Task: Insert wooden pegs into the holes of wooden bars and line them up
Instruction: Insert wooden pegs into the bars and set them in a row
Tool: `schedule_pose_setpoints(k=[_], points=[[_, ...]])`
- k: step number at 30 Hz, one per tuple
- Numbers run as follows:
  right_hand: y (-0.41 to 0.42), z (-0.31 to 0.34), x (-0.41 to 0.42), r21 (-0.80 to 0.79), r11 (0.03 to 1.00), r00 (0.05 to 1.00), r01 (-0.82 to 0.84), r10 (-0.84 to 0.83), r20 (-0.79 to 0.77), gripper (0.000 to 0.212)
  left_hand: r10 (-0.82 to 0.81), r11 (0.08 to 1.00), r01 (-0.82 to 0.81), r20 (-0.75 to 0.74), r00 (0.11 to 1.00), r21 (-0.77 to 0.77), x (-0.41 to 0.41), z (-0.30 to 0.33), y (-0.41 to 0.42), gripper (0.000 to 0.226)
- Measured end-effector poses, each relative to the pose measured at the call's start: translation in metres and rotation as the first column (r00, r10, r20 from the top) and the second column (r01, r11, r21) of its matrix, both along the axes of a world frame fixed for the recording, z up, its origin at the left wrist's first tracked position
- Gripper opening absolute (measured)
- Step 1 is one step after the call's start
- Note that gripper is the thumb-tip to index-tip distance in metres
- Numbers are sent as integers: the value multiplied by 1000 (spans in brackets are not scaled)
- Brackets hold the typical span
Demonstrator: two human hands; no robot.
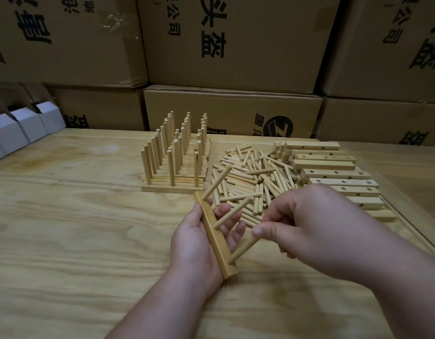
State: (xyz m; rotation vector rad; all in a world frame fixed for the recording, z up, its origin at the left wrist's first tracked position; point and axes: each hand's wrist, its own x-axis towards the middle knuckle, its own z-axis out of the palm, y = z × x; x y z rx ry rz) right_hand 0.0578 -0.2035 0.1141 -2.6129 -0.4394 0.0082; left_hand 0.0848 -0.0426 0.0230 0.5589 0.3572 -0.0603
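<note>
Left hand (197, 243) gripped pale rectangular wooden bar (215, 237) near centre, holes turned right for access. Right hand (307, 228) pinched third round wooden peg (243, 249), apparently seating it. Loose peg pile (250, 177) lay just beyond, within reach.

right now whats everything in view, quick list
held bar: one, pale wood, in left hand, three pegs in it
near peg: one, pale wood, pinched by right hand, in the bar's near hole
pegged bars: many, pale wood, lined up mid table
loose pegs: a heap, pale wood, right of them
empty bars: a stack, pale wood, far right
table: one, light wood
cartons: several, brown, behind
white boxes: three, far left
left hand: holds bar
right hand: pinches peg
</note>
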Motion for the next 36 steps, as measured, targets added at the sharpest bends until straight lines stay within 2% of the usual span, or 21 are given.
schedule_pose_setpoints(k=[2, 5, 7, 9, 12, 15, 18, 22, 27, 33, 35, 36], points=[[1, -1, 0, -10, 1000, 1000, -11, 11, 27, 32, 6, 1000, -6, -6, 1000, -8, 1, 0, 0, 30], [4, -5, 0, -19, 1000, 996, 2, -1, 86, 53, 13, 1000, -13, -11, 1000, -10, 1, -1, -2, 31], [7, -10, 1, 2, 1000, 997, 4, -4, 77, 57, 22, 1000, -23, -12, 1000, -14, 2, -1, -1, 32], [8, -13, 3, 39, 999, 998, 13, -16, 67, 57, 36, 999, -37, -10, 999, -27, 2, 0, -1, 31], [10, -16, 3, 125, 991, 997, 40, -48, 61, 69, 51, 997, -51, 6, 999, -53, 1, 0, -1, 31], [12, -22, 3, 258, 965, 998, 56, -54, -14, 76, 89, 990, -87, 15, 996, -110, 3, 1, 0, 32], [16, -31, 7, 171, 983, 990, 72, -50, -132, 63, 122, 981, -118, 19, 992, -155, 4, 0, 3, 29], [28, -55, 8, 99, 994, 975, 38, -15, -220, 26, 117, 981, -107, 55, 992, -164, 2, -2, 6, 28], [29, -66, 13, 133, 977, 976, 165, -142, -163, 29, 152, 978, -139, 73, 986, -158, 5, -4, 8, 28], [19, -54, 22, 207, 954, 976, 216, -209, -55, 14, 20, 987, -2, 111, 994, -163, 6, -6, 5, 30], [20, -47, 32, 213, 955, 979, 205, -204, -30, 10, -26, 992, 39, 107, 994, -124, 5, -7, -1, 28], [22, -44, 38, 199, 961, 981, 191, -192, -19, 10, 2, 998, 5, 105, 994, -65, 5, -9, -4, 21]])
